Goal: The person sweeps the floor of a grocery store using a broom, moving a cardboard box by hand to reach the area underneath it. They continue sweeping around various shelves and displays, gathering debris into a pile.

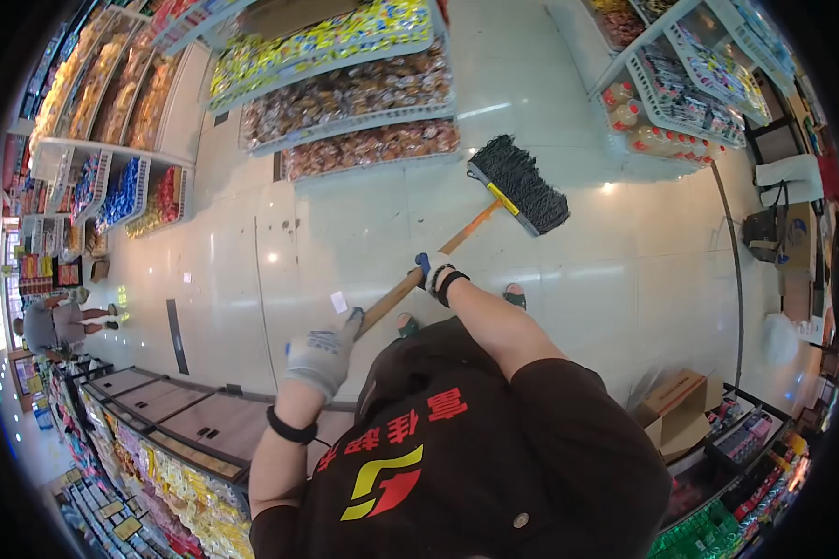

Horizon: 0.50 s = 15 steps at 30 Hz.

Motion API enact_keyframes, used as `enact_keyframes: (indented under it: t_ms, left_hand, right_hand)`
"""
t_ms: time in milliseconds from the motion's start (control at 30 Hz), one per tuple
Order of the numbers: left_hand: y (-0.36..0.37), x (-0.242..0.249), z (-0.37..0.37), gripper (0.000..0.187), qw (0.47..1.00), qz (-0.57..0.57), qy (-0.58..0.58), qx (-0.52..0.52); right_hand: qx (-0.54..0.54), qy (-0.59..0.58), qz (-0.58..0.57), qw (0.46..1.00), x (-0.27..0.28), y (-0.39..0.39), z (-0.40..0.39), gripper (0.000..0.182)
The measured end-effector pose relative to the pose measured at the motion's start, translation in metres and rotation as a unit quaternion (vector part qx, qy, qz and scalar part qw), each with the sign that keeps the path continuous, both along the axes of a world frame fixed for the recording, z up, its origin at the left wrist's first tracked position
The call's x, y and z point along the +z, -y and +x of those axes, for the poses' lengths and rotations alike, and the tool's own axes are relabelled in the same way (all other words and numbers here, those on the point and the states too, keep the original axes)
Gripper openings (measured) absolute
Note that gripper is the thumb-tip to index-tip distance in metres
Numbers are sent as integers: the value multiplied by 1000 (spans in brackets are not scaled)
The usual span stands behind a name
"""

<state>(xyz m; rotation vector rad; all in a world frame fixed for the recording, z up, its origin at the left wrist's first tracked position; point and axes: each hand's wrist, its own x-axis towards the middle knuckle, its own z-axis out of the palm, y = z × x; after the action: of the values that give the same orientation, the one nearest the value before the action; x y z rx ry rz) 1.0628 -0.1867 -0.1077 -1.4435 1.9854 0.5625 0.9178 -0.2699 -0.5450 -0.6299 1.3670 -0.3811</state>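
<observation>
A flat mop (522, 184) with dark, stringy strands lies on the tiled floor ahead of me. Its wooden handle (389, 300) slants back towards my body. Near the handle's top end, my left hand (319, 359), in a grey-white work glove, is closed round the wood with the thumb along it. Further down the handle grips my right hand (431, 270), also gloved, with dark bands at the wrist. A small white paper (338, 302) lies on the floor beside the handle, close to my left hand.
Shelves of packaged snacks (364, 154) stand ahead, with more bins (126, 191) at left. Bottles (657, 135) fill a rack at right. An open cardboard box (676, 410) sits behind my right side. Another person (56, 321) is at far left.
</observation>
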Motion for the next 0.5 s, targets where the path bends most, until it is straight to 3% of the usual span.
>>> enact_keyframes:
  t_ms: [33,100,167,400,500]
  left_hand:
    - [-4,11,23,54,999,-21,13,21]
    - [-15,34,63,53,998,-33,29,45]
    - [-21,54,96,51,995,-51,38,72]
    - [-54,134,149,50,988,-73,115,76]
    - [-71,173,151,38,979,-179,57,75]
  right_hand:
    - [-130,88,121,980,38,-2,28,20]
    - [-223,170,215,935,91,-4,81,15]
    - [-175,242,223,928,103,-7,127,11]
    - [-208,379,337,837,176,-50,253,11]
    - [-162,408,363,822,218,-64,274,11]
